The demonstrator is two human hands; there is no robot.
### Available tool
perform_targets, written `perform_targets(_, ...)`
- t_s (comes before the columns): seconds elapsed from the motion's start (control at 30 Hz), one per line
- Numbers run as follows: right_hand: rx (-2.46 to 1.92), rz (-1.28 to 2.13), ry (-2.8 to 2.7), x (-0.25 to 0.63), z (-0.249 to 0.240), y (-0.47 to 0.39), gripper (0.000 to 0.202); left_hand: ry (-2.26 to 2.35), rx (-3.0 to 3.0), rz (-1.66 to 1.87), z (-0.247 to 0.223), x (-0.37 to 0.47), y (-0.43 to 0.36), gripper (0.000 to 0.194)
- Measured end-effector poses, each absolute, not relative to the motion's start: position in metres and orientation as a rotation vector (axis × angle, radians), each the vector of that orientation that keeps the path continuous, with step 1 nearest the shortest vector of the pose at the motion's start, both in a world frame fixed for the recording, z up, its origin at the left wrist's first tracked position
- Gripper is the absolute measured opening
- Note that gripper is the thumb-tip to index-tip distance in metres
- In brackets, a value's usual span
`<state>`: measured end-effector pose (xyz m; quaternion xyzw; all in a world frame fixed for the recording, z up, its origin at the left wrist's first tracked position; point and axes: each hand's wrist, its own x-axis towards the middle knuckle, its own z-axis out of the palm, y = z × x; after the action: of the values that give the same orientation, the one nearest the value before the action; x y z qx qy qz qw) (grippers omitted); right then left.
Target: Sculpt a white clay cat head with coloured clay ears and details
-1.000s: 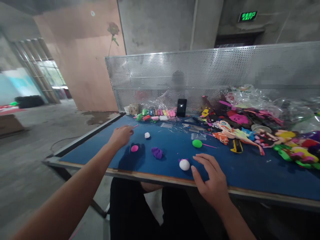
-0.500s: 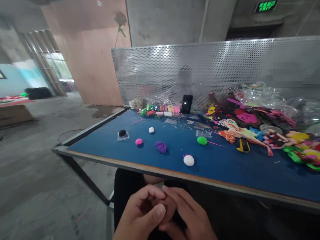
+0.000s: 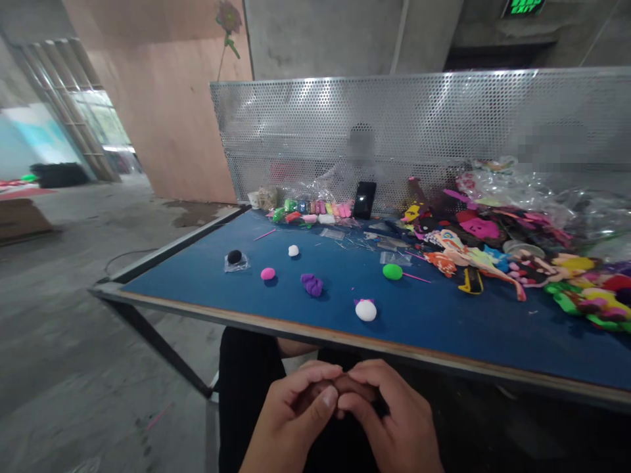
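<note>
My left hand and my right hand meet over my lap, below the table's front edge. The fingers of both are curled together at the tips, and whatever lies between them is hidden. Nearest to them on the table is a white ball with small purple points on top. A lumpy purple piece, a pink ball, a small white piece and a black ball on clear plastic lie to the left. A green ball with a pink stick lies to the right.
The blue table has a perforated metal panel behind it. A black phone leans there, beside colourful wrapped packs. A heap of coloured shapes and clear plastic bags covers the right side.
The view has shifted slightly, so the table items appear a little further left and higher. My hands have turned a little, with the right fingers more bent and the fingertips still together.
</note>
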<state>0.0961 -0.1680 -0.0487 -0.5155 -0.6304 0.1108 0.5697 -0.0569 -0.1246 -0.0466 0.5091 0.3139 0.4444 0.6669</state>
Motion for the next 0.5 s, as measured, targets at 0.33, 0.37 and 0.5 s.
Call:
perform_targets(0.33,-1.146,0.545,-1.394,0.083,-0.06,-0.169,0.044,0.792,1.604,1.047,-0.038,-0.056,-0.119,0.012)
perform_targets(0.37,-1.151,0.567,-1.414,0.082,-0.058,-0.169,0.04,0.824,1.623,1.087,-0.038,-0.055,-0.119,0.011)
perform_targets(0.5,-1.196,0.655,-1.295,0.081,-0.045,-0.17,0.025,0.863,1.65,1.179,-0.038,-0.053,-0.12,0.011)
